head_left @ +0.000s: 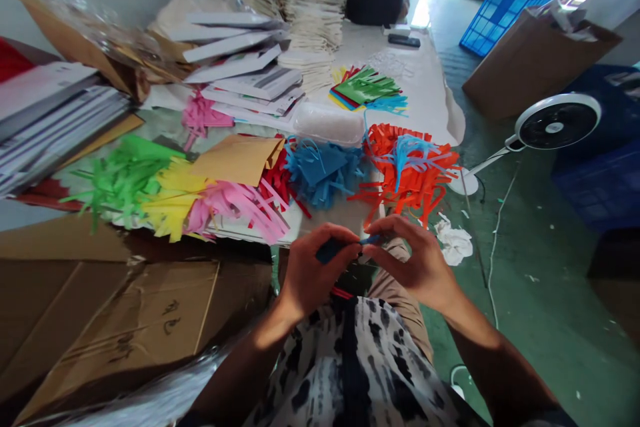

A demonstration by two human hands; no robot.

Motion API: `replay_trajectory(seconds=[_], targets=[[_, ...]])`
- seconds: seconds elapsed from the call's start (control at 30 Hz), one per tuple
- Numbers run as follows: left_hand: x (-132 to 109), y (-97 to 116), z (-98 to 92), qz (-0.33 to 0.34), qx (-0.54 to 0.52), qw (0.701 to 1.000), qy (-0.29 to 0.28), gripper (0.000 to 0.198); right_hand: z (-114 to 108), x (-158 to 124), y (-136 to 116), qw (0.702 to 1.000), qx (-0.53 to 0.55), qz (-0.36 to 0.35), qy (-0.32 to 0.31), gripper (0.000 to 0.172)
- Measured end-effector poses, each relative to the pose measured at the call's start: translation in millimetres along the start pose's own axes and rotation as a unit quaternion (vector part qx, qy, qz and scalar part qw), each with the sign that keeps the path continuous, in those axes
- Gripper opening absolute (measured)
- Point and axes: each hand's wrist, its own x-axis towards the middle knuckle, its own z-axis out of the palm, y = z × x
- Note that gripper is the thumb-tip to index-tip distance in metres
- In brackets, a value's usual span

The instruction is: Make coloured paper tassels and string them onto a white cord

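Observation:
My left hand (320,263) pinches a small piece of blue paper (328,251), partly hidden behind the fingers. My right hand (413,257) closes thumb and fingertips on the other end of the same blue paper, so both hands meet in front of my lap. Just beyond them on the table lies a pile of blue fringed paper (323,170). Right of it sits orange fringed paper (413,180) with light blue strips on top. Red fringe (277,180), pink fringe (235,203), yellow fringe (175,193) and green fringe (133,173) spread to the left.
A brown envelope (240,157) rests over the fringes, with a clear plastic tray (329,123) behind. Stacked white packets (250,73) and a phone (404,41) lie farther back. A cardboard box (150,320) stands at left, a fan (555,123) at right.

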Motion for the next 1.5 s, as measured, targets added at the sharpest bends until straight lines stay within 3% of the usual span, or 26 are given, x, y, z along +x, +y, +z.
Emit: replay_trajectory(seconds=[0.1, 0.23, 0.33, 0.43, 0.6, 0.67, 0.73, 0.83, 0.9, 0.97, 1.07, 1.2, 1.3, 1.4, 1.5], targets=[[1, -4, 0.6, 0.005, 0.006, 1.000, -0.026, 0.012, 1, 0, 1, 1.000, 0.003, 0.001, 0.024, 0.009], [2, -7, 3.4, 0.039, 0.047, 0.988, -0.143, 0.017, 2, -2, 2, 1.000, -0.015, -0.014, -0.007, 0.009], [-2, -11, 3.8, 0.012, 0.051, 0.980, -0.192, 0.035, -4, -3, 3, 1.000, -0.016, 0.000, 0.023, 0.013], [-7, -17, 2.4, -0.031, 0.010, 0.977, -0.212, 0.042, -9, -6, 4, 0.998, 0.011, 0.025, 0.058, 0.015], [-6, -23, 7.2, -0.055, -0.063, 0.976, -0.201, 0.041, 2, -4, 6, 0.995, 0.093, 0.033, -0.027, 0.017], [-4, -24, 10.2, -0.054, -0.066, 0.974, -0.211, 0.035, 2, 3, 12, 0.989, 0.138, 0.039, -0.023, 0.021], [-4, -26, 11.5, -0.066, -0.060, 0.974, -0.210, 0.035, -8, 18, 20, 0.980, 0.187, 0.061, 0.028, 0.025], [-6, -35, 8.9, -0.100, -0.065, 0.974, -0.191, 0.037, -38, 49, 32, 0.961, 0.179, 0.045, 0.205, 0.021], [-7, -41, 5.3, -0.110, -0.066, 0.976, -0.177, 0.038, -61, 70, 34, 0.934, 0.090, -0.036, 0.343, 0.022], [-8, -45, 1.8, -0.108, -0.057, 0.978, -0.168, 0.038, -79, 87, 36, 0.906, -0.050, -0.143, 0.396, 0.026], [-8, -45, -2.1, -0.096, -0.038, 0.979, -0.178, 0.037, -91, 100, 46, 0.894, -0.249, -0.227, 0.294, 0.035], [-11, -43, -8.3, -0.099, -0.017, 0.976, -0.194, 0.036, -85, 95, 89, 0.905, -0.376, -0.163, 0.115, 0.043], [-15, -44, -18.2, -0.099, -0.008, 0.977, -0.189, 0.032, -79, 81, 121, 0.893, -0.435, -0.118, 0.012, 0.045], [-17, -47, -30.6, -0.102, 0.000, 0.980, -0.170, 0.029, -77, 71, 132, 0.874, -0.476, -0.094, -0.042, 0.050], [-20, -49, -41.1, -0.115, 0.003, 0.983, -0.144, 0.028, -71, 67, 111, 0.882, -0.460, -0.094, -0.041, 0.049]])
